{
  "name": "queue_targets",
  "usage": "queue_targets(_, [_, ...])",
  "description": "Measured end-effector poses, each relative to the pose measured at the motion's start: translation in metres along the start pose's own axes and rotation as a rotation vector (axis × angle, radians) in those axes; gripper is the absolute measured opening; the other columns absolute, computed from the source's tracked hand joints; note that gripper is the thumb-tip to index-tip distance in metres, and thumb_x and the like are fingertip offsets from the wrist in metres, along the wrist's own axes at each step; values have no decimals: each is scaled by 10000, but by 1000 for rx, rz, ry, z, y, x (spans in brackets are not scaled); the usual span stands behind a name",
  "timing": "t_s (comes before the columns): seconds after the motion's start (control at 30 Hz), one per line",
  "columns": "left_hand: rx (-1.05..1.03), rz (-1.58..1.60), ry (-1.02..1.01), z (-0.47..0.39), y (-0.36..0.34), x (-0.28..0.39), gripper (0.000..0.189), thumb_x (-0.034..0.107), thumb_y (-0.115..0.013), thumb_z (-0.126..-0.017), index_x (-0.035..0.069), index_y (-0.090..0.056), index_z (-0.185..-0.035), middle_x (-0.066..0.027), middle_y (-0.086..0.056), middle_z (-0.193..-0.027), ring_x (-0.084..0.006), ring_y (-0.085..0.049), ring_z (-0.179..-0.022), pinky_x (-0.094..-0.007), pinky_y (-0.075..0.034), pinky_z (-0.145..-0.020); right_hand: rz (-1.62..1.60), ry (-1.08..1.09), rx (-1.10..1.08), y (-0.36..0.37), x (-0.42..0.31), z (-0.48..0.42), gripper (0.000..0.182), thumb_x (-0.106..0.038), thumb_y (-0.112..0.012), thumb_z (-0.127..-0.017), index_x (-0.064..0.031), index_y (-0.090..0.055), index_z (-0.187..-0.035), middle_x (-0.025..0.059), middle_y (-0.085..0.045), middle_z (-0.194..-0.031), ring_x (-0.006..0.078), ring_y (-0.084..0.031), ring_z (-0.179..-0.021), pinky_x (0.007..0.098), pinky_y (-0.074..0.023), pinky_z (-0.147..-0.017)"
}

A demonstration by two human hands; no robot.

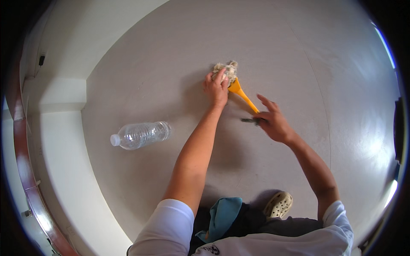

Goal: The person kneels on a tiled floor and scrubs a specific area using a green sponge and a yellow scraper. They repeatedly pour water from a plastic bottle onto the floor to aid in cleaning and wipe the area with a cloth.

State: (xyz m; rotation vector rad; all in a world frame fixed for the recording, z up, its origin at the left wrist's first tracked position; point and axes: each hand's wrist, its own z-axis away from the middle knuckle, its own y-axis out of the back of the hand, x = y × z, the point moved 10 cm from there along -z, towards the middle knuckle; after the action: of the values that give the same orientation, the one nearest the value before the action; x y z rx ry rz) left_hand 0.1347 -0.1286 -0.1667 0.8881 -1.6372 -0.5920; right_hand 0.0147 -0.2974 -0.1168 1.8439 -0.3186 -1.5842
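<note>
A bunched, off-white fibrous clump (228, 72) lies on the grey floor at upper centre, at the head of a brush-like tool with a yellow plastic handle (244, 96). My left hand (217, 88) rests on the clump, its fingers spread over the lower left side. Near the handle's lower end is my right hand (274, 121), thumb and forefinger apart. A small dark object (250, 120) is at its fingers; blur hides what it is and how it is held. To the left, a transparent plastic bottle (142, 135) with a white cap lies on its side.
A teal cloth (224, 216) lies over my dark-clothed lap. Beside it is a beige perforated clog (279, 204) on my foot. A pale wall (69, 153) with a stepped corner bounds the floor at left; a glossy red-brown strip (32, 192) curves beyond it.
</note>
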Motion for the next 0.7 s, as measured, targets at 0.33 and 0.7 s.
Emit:
queue_targets(0.33, [45, -606, 332, -13, 75, -108, 365, 276, -541, -825, 389, -480, -1166, -33, -390, -1211, -277, -409, -997, -399, -348, -832, 277, -187, 106, -26, 39, -24, 220, 16, -484, -674, -60, -632, -818, 106, -554, -944, 311, -502, -931, 367, -419, -827])
queue_targets(0.7, [131, -603, 111, 186, 126, -104, 416, 143, -578, -797, 345, -509, -1154, -91, -424, -1152, -309, -438, -959, -433, -386, -804, 91, -400, 266, 66, 82, 92, 195, 4, -477, -692, 28, -595, -845, 154, -563, -887, 297, -558, -838, 364, -439, -736])
